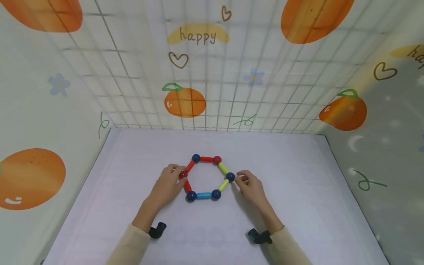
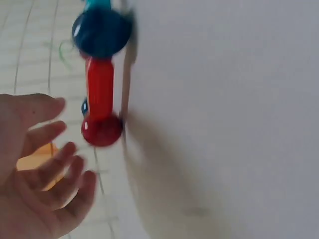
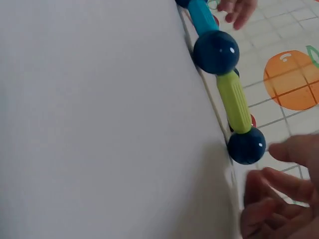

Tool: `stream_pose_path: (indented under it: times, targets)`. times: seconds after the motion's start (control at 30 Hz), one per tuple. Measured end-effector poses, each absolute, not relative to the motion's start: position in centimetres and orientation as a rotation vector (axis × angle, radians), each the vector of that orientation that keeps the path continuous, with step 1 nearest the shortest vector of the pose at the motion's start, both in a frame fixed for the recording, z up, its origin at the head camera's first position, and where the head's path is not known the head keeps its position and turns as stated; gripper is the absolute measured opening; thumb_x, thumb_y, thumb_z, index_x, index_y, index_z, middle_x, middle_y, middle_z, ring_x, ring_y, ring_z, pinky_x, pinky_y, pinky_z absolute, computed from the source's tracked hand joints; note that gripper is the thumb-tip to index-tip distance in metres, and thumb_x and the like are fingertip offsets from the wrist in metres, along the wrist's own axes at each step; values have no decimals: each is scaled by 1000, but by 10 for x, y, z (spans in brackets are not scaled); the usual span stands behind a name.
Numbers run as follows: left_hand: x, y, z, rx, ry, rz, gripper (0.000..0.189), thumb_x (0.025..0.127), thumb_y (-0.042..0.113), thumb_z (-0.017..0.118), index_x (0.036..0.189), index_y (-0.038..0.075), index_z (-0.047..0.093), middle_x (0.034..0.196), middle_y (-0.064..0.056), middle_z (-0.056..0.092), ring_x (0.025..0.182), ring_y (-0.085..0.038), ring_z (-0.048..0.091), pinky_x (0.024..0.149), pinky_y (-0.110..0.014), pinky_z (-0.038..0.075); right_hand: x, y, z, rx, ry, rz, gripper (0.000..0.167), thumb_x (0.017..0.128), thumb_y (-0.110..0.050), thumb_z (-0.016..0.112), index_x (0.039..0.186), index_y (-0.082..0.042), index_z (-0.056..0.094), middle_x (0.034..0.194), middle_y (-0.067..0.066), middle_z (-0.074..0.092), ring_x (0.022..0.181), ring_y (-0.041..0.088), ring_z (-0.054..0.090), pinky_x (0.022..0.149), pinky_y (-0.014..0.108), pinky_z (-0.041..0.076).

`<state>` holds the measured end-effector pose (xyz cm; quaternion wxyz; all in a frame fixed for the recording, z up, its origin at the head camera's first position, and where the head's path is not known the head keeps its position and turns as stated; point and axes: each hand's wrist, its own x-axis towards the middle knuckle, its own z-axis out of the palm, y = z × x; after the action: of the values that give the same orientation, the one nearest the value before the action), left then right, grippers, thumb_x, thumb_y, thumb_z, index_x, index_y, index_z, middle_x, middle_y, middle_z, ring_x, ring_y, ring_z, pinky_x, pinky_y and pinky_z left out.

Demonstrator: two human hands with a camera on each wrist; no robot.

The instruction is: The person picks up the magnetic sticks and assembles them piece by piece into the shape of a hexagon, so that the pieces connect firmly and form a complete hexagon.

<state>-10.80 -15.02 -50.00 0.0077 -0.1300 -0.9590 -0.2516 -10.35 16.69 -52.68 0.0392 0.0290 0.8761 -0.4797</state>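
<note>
A closed six-sided ring of balls and short rods lies flat on the white tabletop. At its left corner is a red ball [image 1: 183, 174], joined to red rods [image 2: 100, 87]. My left hand [image 1: 169, 184] is beside that ball; the left wrist view shows a gap between the loosely bent fingers and the ball. The right corner is a dark blue ball [image 3: 246, 145], joined to yellow-green rods [image 3: 234, 102]. My right hand [image 1: 250, 186] is just right of it, thumb near the ball, fingers bent and holding nothing. A light blue rod [image 1: 203, 195] forms the near side.
The white tabletop [image 1: 298, 206] extends around the ring. A cloth wall [image 1: 212, 73] with printed oranges and a grid stands behind, with similar walls at both sides. Each wrist wears a black strap device, the left one [image 1: 157, 230] and the right one [image 1: 260, 236].
</note>
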Motion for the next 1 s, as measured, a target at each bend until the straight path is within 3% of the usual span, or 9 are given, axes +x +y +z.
stream_pose_path:
  times: [0.17, 0.33, 0.5, 1.0]
  targets:
    - [-116, -161, -505, -343, -3089, -1001, 46, 97, 15, 67, 140, 7, 56, 128, -16, 58, 111, -29, 59, 93, -48, 51, -109, 165, -526, 2, 2632, -1417, 31, 96, -22, 68, 126, -13, 64, 104, 11, 68, 71, 16, 64, 62, 30, 52]
    - [-118, -163, -509, -331, -3091, -1063, 39, 95, 11, 68, 134, 7, 61, 115, -10, 61, 94, -22, 56, 81, -39, 53, -113, 164, -526, -50, 2627, -1411, 33, 96, -22, 68, 127, -12, 64, 102, 11, 69, 69, 16, 63, 60, 31, 52]
    - [-117, -164, -510, -315, -3092, -1105, 37, 93, 11, 71, 129, 9, 64, 103, -4, 60, 89, -20, 55, 76, -35, 51, -116, 164, -524, -54, 2629, -1383, 30, 97, -21, 68, 126, -13, 65, 101, 11, 68, 68, 17, 62, 59, 31, 51]
    - [-106, -159, -515, -319, -3065, -1227, 40, 94, 15, 72, 133, 11, 64, 120, -6, 65, 109, -25, 61, 90, -45, 53, -107, 172, -527, -62, 2623, -1372, 26, 96, -22, 69, 121, -15, 65, 97, 7, 67, 71, 17, 60, 63, 31, 51]
